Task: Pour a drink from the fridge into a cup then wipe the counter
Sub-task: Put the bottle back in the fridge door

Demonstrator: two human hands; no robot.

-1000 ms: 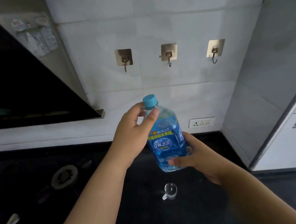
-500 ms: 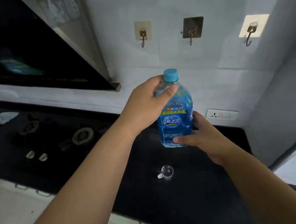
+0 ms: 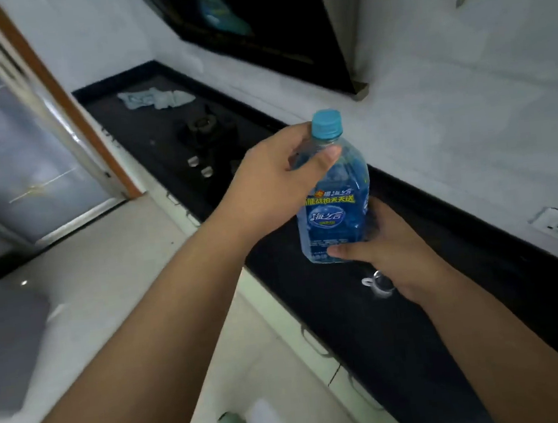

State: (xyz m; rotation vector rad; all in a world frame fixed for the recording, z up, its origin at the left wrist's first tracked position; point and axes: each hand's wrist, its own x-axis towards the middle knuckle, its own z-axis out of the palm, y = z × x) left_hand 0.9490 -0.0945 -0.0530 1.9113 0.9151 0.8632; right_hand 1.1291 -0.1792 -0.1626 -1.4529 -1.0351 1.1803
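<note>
The capped blue drink bottle [image 3: 333, 202] is held upright above the black desk [image 3: 404, 336], with the small glass cup [image 3: 380, 283] at its 6 o'clock. The left hand [image 3: 268, 185] grips the shoulder below the cap [image 3: 327, 124]; the right hand [image 3: 388, 248] holds the base. Judged nearly full, thin-walled and possibly slippery: hold the labelled body firmly, not the neck.

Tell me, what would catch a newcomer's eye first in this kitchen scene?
The bright blue bottle, cap on, held upright above the black counter: the left hand grips its neck, the right hand its base. Just below, partly hidden by the right hand, stands a small clear cup. Far back on the counter lies a crumpled pale cloth, beyond the stove burner.
</note>
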